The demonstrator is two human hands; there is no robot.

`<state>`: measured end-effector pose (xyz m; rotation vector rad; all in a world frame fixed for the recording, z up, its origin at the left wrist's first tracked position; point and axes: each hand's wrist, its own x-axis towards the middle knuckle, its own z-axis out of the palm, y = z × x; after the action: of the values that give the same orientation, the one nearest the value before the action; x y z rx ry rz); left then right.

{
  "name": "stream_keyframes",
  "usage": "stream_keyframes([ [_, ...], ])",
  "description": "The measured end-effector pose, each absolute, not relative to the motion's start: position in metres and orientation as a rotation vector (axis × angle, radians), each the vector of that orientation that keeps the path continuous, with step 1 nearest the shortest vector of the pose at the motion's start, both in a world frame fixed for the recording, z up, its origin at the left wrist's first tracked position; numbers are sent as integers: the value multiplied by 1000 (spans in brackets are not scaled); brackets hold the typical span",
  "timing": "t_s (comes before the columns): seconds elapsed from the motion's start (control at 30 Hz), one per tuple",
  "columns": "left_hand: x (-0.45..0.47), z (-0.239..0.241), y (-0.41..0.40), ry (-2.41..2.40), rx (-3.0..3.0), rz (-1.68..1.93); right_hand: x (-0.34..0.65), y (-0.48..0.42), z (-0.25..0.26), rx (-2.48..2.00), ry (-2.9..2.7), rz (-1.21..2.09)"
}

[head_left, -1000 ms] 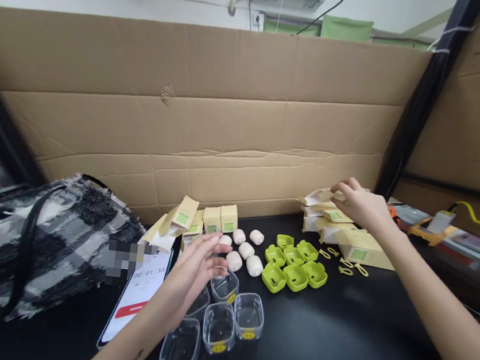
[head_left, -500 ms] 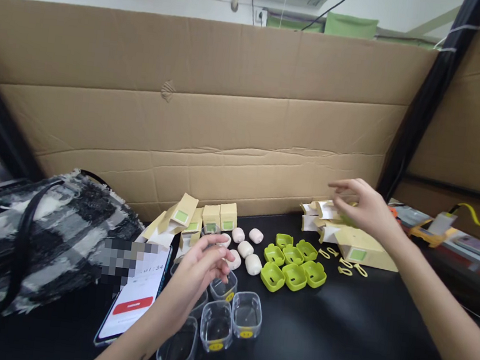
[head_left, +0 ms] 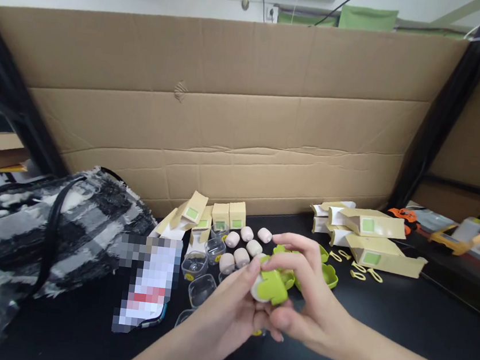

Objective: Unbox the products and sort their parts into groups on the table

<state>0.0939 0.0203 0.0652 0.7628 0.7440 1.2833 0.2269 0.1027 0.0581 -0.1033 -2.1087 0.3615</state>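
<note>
My left hand (head_left: 230,317) and my right hand (head_left: 308,297) meet above the black table. Between their fingers is a green cover (head_left: 273,288) with a white rounded piece (head_left: 257,289) showing at its left side. Left thumb and fingers grip it from the left and below; the right fingers curl over it from the right. Behind the hands lie several pale rounded pieces (head_left: 253,247) and more green covers (head_left: 329,276), partly hidden by my right hand. Clear plastic containers (head_left: 202,290) with yellow labels stand to the left, some hidden by my left hand.
Small cardboard boxes (head_left: 237,214) stand at the back, and flat yellowish cartons (head_left: 387,256) are stacked at the right. Yellow-green loops (head_left: 358,274) lie before these. At the left are a phone (head_left: 150,323) and a checked bag (head_left: 86,232). A cardboard wall (head_left: 247,117) closes the back.
My right hand has come from the stacked cartons to the middle, and my left hand has moved right. Both now hold a green cover with a white piece. One more carton lies on the right stack.
</note>
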Motion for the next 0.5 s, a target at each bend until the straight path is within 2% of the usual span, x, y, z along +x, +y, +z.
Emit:
stream_keyframes([
  [0.1, 89, 62, 16, 857, 849, 1343, 230, 104, 62, -55, -2221, 261],
  [0.5, 81, 64, 10, 981, 1090, 1063, 243, 104, 69, 168, -2492, 478],
])
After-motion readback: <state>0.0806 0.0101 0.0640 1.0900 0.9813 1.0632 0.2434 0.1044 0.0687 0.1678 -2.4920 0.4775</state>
